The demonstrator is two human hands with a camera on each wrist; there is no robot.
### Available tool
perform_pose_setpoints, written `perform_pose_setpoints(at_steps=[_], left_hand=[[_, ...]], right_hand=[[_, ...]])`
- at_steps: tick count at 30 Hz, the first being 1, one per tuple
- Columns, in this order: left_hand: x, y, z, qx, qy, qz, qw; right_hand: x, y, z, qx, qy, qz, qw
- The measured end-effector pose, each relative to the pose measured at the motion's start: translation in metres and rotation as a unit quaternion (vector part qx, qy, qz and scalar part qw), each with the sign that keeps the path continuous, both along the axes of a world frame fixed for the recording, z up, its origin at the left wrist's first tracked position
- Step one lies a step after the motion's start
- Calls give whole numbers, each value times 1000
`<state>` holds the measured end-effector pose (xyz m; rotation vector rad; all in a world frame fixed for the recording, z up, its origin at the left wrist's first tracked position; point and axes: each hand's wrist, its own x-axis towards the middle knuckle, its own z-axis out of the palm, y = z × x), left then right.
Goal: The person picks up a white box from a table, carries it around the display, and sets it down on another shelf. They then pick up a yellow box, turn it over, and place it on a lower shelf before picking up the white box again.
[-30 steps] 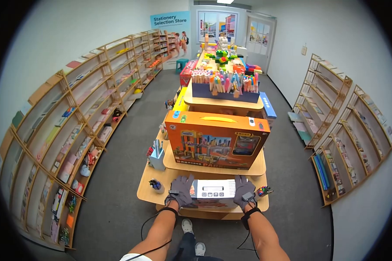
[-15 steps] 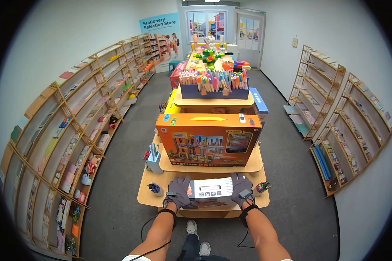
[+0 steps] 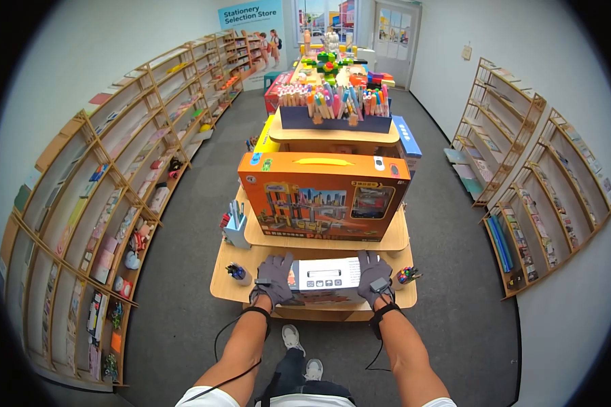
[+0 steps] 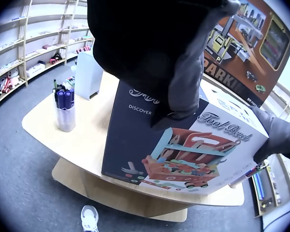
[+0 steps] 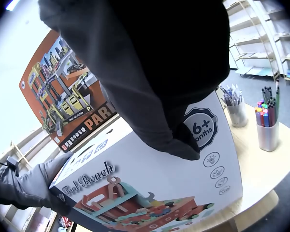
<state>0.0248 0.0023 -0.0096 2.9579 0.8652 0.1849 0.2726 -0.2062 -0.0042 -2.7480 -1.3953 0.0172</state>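
A white and dark-blue toy tool bench box [image 3: 327, 275] stands on the front of the tiered wooden table [image 3: 229, 293], its printed front facing me. Both hands wear grey gloves. At the box's left end, my left hand [image 3: 273, 279] grips it, with the thumb [image 4: 184, 94] over the front edge of the dark side panel. My right hand [image 3: 374, 279] holds the opposite end, its thumb [image 5: 176, 145] pressed against the front near the "6+ months" badge. Past the box, a large orange parking toy box [image 3: 326, 200] stands on the tier above.
Pen cups flank the box, one on the left [image 3: 238, 275] and one on the right [image 3: 406, 275]. A light-blue holder [image 3: 236, 233] stands at the left edge. Behind, a marker display [image 3: 336, 119] fills a higher tier. Shelves line both walls, with grey floor [image 3: 176, 271] between.
The head view has shifted, first left and then tilting further down. Both hands keep their hold at the ends of the tool bench box, which stays at the front of the table.
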Motion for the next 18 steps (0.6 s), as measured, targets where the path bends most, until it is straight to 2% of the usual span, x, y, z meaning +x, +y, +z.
perform_pose_setpoints(at_steps=[10, 14, 16, 18], left_hand=[[4, 2, -2, -11, -1, -3, 1000], [3, -4, 14, -32, -3, -9, 999], [-1, -1, 5, -53, 2, -5, 999], [3, 6, -10, 14, -19, -5, 1000]], right_hand=[[3, 2, -14, 16, 8, 6, 1000], [4, -1, -27, 59, -71, 17, 996], [9, 3, -28, 51, -44, 25, 997], [0, -1, -10, 43, -26, 25, 998]])
